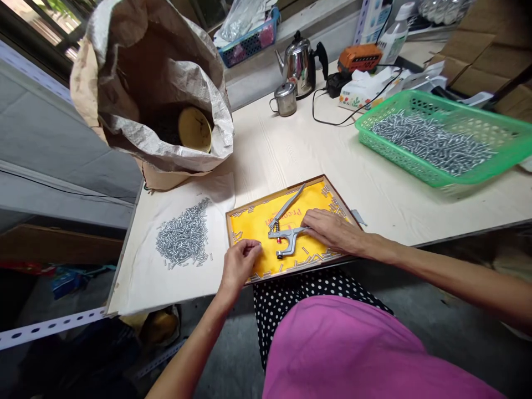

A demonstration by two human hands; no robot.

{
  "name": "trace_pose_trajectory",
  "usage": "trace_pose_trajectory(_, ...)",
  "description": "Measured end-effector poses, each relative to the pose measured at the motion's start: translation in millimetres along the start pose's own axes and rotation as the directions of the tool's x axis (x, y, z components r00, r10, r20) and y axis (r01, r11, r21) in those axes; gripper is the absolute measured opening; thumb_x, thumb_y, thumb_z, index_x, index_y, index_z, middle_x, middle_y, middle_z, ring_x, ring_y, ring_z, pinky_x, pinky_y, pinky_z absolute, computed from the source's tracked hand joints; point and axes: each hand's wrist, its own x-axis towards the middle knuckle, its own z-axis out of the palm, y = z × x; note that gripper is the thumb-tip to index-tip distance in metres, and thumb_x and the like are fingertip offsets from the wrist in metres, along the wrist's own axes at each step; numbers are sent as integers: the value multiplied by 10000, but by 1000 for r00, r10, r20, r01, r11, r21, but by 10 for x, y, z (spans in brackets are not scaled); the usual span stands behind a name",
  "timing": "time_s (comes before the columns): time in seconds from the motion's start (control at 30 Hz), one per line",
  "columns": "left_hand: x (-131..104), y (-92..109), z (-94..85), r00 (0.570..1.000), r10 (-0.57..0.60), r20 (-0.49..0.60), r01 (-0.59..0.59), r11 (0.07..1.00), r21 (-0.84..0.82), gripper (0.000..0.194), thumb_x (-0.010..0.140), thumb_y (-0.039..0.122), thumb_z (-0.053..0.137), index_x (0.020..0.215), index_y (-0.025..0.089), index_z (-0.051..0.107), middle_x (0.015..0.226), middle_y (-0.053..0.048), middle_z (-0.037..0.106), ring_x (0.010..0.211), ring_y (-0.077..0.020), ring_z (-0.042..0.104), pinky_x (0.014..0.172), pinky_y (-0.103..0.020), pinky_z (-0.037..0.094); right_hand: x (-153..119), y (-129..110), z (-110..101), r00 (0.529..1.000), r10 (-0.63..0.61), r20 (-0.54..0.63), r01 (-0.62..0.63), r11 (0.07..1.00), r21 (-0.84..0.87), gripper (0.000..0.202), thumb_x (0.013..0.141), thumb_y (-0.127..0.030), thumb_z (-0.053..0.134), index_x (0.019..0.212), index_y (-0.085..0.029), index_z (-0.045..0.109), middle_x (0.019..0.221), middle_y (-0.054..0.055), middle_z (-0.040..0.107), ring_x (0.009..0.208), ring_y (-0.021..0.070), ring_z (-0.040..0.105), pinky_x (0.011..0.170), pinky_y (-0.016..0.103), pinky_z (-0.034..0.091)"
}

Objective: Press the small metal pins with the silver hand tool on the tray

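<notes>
Grey snap-fastener pliers (288,241) lie over a shallow tray (266,205) with a yellow lining, their upper handle raised and a coil spring between the handles. My right hand (328,228) is closed over the end of the lower handle. At the left of the jaws, my left hand (241,260) has its thumb and forefinger pinched together; a tiny pale spot shows at the tips, too small to name. Small metal spring-like pieces (311,257) lie scattered along the tray's edges.
A heap of small metal pieces (183,235) lies on a white sheet at left. Behind it stands an open sack (166,160) with a yellow bowl inside. A green basket (419,166) of metal pieces, a kettle (298,66), and a metal cup (285,100) are farther back.
</notes>
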Motion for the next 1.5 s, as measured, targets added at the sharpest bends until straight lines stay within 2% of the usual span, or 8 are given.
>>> trace_pose_trajectory(0.1, 127, 66, 174, 989, -119, 91, 138, 961, -239, 350, 698, 466, 759, 777, 134, 686, 598, 9, 600, 515, -114, 516, 503, -234, 422, 48, -27, 44, 999, -9, 36, 13, 994, -112, 236, 1032, -253, 391, 900, -185, 574, 868, 79, 612, 820, 210, 496, 742, 336, 378)
trace_pose_trajectory(0.27, 181, 77, 365, 975, -163, 154, 206, 921, -330, 426, 628, 516, 809, 739, 125, 680, 554, 20, 580, 472, -88, 480, 458, -212, 388, 45, -5, 109, 999, -2, 54, 11, 985, -172, 221, 1016, -220, 409, 894, -190, 591, 855, 75, 622, 823, 210, 479, 721, 324, 329)
trace_pose_trajectory(0.73, 213, 32, 349, 954, -233, 190, 255, 962, -101, 296, 687, 425, 765, 658, 152, 654, 502, 26, 566, 448, -92, 471, 476, -211, 339, 35, 34, 206, 999, 11, 37, -4, 981, -193, 226, 1024, -232, 418, 888, -192, 595, 854, 72, 631, 803, 208, 490, 706, 331, 320)
trace_pose_trajectory(0.97, 264, 33, 310, 932, -238, 274, 248, 969, -3, 365, 669, 517, 708, 596, 170, 618, 485, 27, 523, 442, -88, 410, 469, -227, 286, 44, 9, 88, 995, 40, 96, -24, 986, -165, 166, 1008, -286, 497, 977, -183, 623, 975, 97, 657, 881, 230, 549, 751, 358, 408)
trace_pose_trajectory(1.03, 263, 29, 303, 929, -236, 284, 244, 970, 5, 393, 657, 551, 703, 599, 172, 618, 485, 28, 517, 445, -88, 398, 471, -229, 273, 75, 53, 7, 996, 29, 83, -16, 989, -147, 246, 974, -392, 581, 1085, -176, 621, 1170, 138, 641, 1009, 268, 555, 817, 392, 446)
trace_pose_trajectory(1.17, 260, 19, 306, 932, -226, 284, 222, 974, 46, 412, 653, 569, 692, 606, 165, 631, 477, 32, 496, 451, -84, 375, 476, -229, 248, 214, 194, -117, 998, 1, 63, 12, 980, -197, 638, 860, -565, 694, 1340, -181, 524, 1528, 202, 424, 1230, 367, 468, 949, 511, 447)
trace_pose_trajectory(1.3, 265, 10, 330, 936, -217, 278, 200, 976, 91, 393, 668, 544, 674, 605, 158, 648, 478, 40, 467, 448, -76, 328, 475, -235, 212, 360, 285, -135, 993, -17, 120, 45, 971, -237, 839, 805, -653, 702, 1455, -189, 443, 1572, 216, 371, 1222, 402, 469, 920, 547, 457)
trace_pose_trajectory(1.5, 253, -17, 353, 943, -217, 250, 195, 974, 111, 390, 686, 536, 676, 573, 167, 616, 478, 40, 453, 451, -78, 334, 472, -236, 204, 453, 329, -135, 978, -86, 190, 130, 964, -231, 823, 822, -668, 653, 1475, -210, 450, 1487, 183, 488, 1194, 386, 480, 912, 521, 433)
